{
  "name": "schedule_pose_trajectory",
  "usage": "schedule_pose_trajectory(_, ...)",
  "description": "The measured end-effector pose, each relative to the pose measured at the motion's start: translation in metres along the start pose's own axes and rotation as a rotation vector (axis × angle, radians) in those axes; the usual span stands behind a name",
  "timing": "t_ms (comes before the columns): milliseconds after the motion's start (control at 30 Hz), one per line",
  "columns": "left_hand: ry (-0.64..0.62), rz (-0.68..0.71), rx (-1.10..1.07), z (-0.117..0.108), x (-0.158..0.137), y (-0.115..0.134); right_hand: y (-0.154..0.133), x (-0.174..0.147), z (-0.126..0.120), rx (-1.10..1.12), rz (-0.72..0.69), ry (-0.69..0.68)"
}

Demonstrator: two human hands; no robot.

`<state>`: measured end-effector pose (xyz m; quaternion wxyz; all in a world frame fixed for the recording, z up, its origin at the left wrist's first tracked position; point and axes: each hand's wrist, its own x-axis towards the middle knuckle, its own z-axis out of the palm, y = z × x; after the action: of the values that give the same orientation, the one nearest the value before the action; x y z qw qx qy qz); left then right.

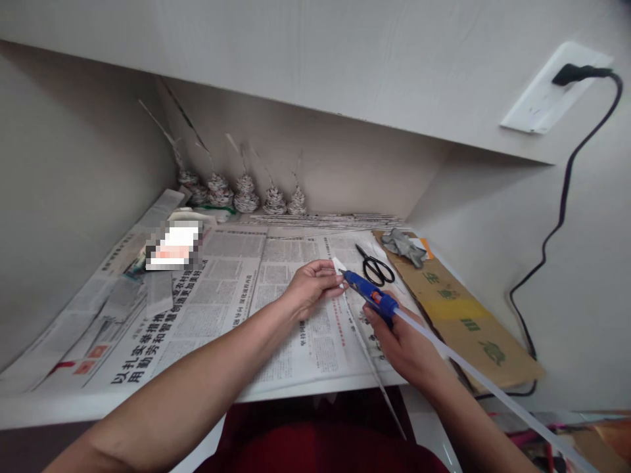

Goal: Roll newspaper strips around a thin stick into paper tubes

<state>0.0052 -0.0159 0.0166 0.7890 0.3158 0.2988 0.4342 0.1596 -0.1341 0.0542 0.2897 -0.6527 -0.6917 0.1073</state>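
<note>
My left hand [313, 288] pinches a small white strip of paper [338, 265] between thumb and fingers, above the newspaper. Closed around the handle of a blue glue gun [369, 291] is my right hand [401, 335]. The gun's nozzle points left and meets or nearly meets the strip at my left fingertips; I cannot tell whether they touch. A long translucent glue stick [473, 371] runs out of the gun's back end toward the lower right. Below the hands a thin rolled paper stick [374, 371] slants over the table's front edge. Black-handled scissors [377, 268] lie just behind the gun.
Several woven paper gourds [246, 194] stand along the back wall beside a bundle of thin paper sticks [330, 222]. Newspaper [217, 309] covers the table. On the right lie flattened cardboard [458, 315] and a grey crumpled piece [405, 246]. A black cord [566, 177] hangs from the wall socket.
</note>
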Motion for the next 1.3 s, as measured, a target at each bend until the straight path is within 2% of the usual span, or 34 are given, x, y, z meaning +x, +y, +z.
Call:
schedule_pose_trajectory(300,-0.009,-0.003,0.025,0.0010,-0.0013,0.0013,0.0021,-0.0007,-0.0017,-0.034,0.001,0.021)
schedule_pose_trajectory(633,-0.032,0.030,0.033,-0.0010,-0.0002,-0.0005,-0.0045,-0.0029,-0.0015,-0.053,0.020,-0.030)
schedule_pose_trajectory(1133,-0.053,0.009,0.052,-0.0004,-0.0018,0.0011,-0.0042,-0.0051,-0.0076,-0.098,0.031,-0.007)
schedule_pose_trajectory(1300,-0.061,0.011,0.049,-0.0007,-0.0020,0.0031,0.0036,-0.0058,-0.0067,-0.118,0.012,0.050)
